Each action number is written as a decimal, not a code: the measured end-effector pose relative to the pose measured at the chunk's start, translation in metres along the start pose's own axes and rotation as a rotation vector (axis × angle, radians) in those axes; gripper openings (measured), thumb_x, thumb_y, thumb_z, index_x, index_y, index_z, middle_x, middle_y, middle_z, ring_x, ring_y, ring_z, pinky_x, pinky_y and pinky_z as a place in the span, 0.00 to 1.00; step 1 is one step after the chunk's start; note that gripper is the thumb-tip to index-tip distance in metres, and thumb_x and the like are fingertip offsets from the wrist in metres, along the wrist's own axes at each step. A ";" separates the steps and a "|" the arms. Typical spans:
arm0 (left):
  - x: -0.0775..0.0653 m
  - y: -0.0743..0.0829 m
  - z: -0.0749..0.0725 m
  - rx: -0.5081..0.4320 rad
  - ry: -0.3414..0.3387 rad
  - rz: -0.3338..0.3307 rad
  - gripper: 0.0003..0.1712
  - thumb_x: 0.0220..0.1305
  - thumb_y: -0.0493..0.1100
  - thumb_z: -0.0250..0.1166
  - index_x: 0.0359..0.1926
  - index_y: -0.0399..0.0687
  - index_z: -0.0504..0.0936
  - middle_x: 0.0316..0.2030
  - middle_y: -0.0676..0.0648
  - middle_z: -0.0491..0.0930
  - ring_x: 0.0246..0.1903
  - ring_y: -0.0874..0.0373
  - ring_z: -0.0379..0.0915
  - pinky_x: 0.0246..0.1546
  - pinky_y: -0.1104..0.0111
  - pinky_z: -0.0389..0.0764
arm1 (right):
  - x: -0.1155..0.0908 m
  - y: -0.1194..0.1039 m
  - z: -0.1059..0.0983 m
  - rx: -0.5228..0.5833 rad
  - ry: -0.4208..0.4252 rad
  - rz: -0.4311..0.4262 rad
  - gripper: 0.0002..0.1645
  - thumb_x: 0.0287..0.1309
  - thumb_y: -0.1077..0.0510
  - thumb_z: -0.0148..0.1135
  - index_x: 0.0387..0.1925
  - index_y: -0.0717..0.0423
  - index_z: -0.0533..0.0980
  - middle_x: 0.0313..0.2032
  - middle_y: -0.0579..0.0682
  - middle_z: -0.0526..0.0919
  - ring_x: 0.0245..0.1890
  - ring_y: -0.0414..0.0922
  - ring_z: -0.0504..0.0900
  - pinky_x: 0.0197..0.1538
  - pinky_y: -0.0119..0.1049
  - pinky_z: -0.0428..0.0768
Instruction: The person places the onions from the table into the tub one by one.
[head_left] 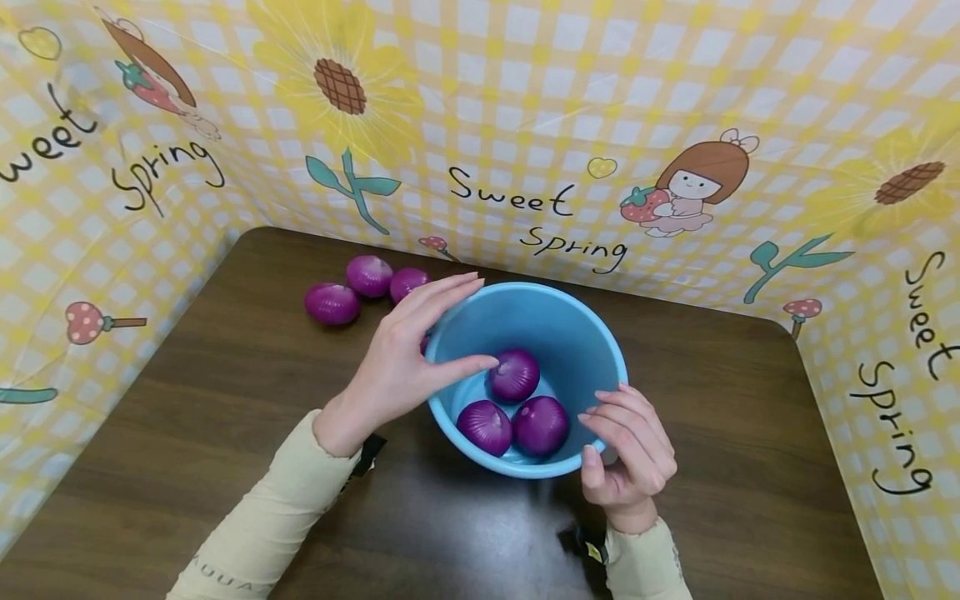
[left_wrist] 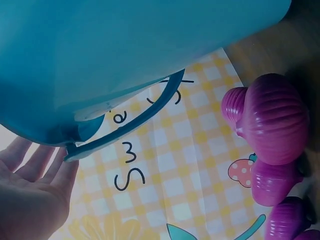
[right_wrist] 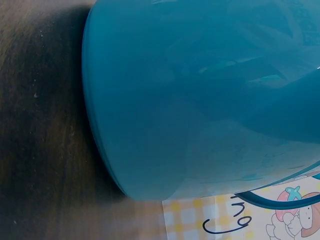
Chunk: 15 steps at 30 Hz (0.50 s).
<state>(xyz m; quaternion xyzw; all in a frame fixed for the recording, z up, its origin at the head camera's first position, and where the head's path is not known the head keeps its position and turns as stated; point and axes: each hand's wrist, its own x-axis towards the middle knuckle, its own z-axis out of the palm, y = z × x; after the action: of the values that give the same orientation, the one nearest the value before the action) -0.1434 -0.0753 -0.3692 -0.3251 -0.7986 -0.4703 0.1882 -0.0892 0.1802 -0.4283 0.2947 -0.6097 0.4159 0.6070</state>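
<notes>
A blue bucket (head_left: 525, 473) stands on the table with three purple onions (head_left: 542, 426) inside. Over its left rim lies my left hand (head_left: 408, 342), fingers fairly straight along the back left and thumb stretched over the inside, its tip close to the rear onion. In the left wrist view the left fingers (left_wrist: 42, 162) cross the rim beside the joint of the blue handle (left_wrist: 135, 125). My right hand (head_left: 633, 446) grips the right front rim, fingertips over the inner edge and thumb at the front. The right wrist view shows the bucket's outer wall (right_wrist: 185, 110), the hand out of sight.
More purple onions (head_left: 332, 304) lie on the brown wooden table (head_left: 720, 400) to the back left, partly behind the left hand. A yellow checked cloth (head_left: 525, 125) with printed flowers and lettering stands as a wall around the back and sides.
</notes>
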 end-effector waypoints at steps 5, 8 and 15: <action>0.000 -0.002 -0.003 -0.005 0.042 0.005 0.44 0.48 0.44 0.84 0.68 0.50 0.77 0.67 0.51 0.73 0.66 0.53 0.67 0.57 0.52 0.77 | 0.002 0.000 0.002 0.003 0.010 -0.011 0.28 0.62 0.48 0.62 0.16 0.67 0.81 0.18 0.60 0.82 0.22 0.58 0.82 0.50 0.48 0.84; 0.001 -0.005 -0.006 0.017 0.064 -0.001 0.43 0.49 0.44 0.83 0.67 0.50 0.78 0.67 0.50 0.73 0.66 0.52 0.67 0.58 0.51 0.76 | 0.002 0.000 0.002 0.002 0.009 -0.010 0.28 0.62 0.48 0.62 0.16 0.67 0.81 0.18 0.60 0.81 0.22 0.58 0.82 0.50 0.48 0.84; 0.000 -0.010 -0.014 0.053 0.127 -0.013 0.41 0.49 0.43 0.83 0.66 0.47 0.79 0.66 0.49 0.74 0.67 0.52 0.65 0.63 0.51 0.73 | 0.001 -0.001 0.000 -0.006 -0.001 -0.003 0.28 0.62 0.48 0.62 0.16 0.67 0.81 0.18 0.60 0.81 0.22 0.58 0.82 0.50 0.48 0.84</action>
<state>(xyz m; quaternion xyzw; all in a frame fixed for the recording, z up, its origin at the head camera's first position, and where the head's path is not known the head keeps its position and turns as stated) -0.1505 -0.0907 -0.3683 -0.2842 -0.7993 -0.4700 0.2437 -0.0884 0.1797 -0.4271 0.2939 -0.6108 0.4133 0.6081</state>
